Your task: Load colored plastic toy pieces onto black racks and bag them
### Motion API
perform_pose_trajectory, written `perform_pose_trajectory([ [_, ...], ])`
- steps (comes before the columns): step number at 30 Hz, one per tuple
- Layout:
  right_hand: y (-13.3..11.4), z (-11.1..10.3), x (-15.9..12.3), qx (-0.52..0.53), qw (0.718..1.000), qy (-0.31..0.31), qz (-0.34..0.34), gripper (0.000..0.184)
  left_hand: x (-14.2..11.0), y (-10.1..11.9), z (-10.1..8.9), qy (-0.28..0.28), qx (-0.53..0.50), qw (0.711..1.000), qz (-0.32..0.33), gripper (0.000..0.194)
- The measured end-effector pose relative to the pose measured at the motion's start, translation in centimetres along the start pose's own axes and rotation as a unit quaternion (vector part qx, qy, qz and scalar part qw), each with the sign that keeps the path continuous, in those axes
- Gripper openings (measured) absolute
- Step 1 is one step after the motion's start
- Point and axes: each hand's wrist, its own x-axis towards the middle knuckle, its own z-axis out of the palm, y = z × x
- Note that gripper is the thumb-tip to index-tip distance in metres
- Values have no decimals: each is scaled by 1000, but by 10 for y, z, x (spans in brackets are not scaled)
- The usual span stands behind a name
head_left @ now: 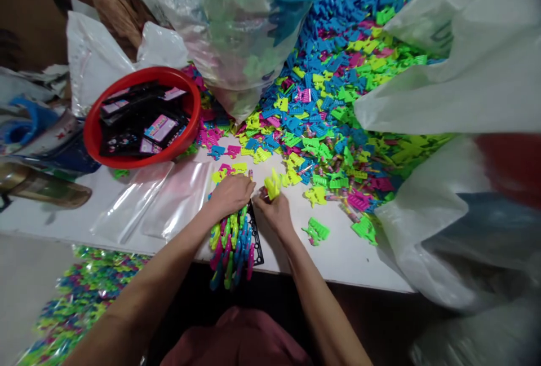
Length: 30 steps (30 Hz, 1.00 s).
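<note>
My right grip is pinching a yellow piece upright, here in the head view, just beside the black frame. My left grip lies over the far end of a packed row of coloured pieces at that frame; its fingertips are hidden, so I can't tell if it's closed on anything. Two green pieces sit right of me on the table, the big heap spreads beyond, and the red bowl of black packs stands far left.

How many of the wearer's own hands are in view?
2: the left hand over the bunch of coloured pieces, the right hand holding a yellow piece.
</note>
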Motion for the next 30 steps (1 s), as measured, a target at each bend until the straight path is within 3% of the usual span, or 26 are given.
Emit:
perform_pose_trajectory([
  [3,8,17,3,-11,1000,-21,1,7,1,1,4,-21,-5,1000,-3,37],
  [7,11,15,7,-95,993,-53,-40,8,-1,2,6,7,-31,999,-24,37],
  [10,5,9,8,-226,964,-117,-73,13,-4,4,7,18,-55,997,-42,43],
  [13,-6,17,7,-355,918,-150,-94,20,-5,3,8,30,-59,997,-27,47],
  [17,-16,24,13,-398,889,-194,-120,22,-5,-4,7,34,-11,998,-57,41],
  [20,-14,-11,30,-368,887,-226,-162,16,-5,-8,4,21,-1,997,-79,39],
  [21,-12,-31,38,-375,889,-207,-161,20,-5,-8,3,18,-4,997,-81,39],
  [22,-10,-51,47,-409,891,-146,-133,26,-5,-7,3,13,-6,996,-82,39],
  [23,-9,-70,57,-459,879,-93,-93,30,-5,-6,2,8,-7,996,-83,39],
  [25,-8,-100,74,-532,843,-41,-75,31,-5,-5,2,-2,-6,996,-86,39],
  [27,-8,-110,81,-545,833,-40,-89,26,-4,-4,1,-10,-7,996,-87,39],
  [28,-8,-107,79,-522,846,-43,-100,23,-4,-3,1,-14,-11,996,-87,39],
  [30,-6,-88,63,-415,903,-40,-108,16,-3,-4,1,-21,-16,996,-82,38],
])
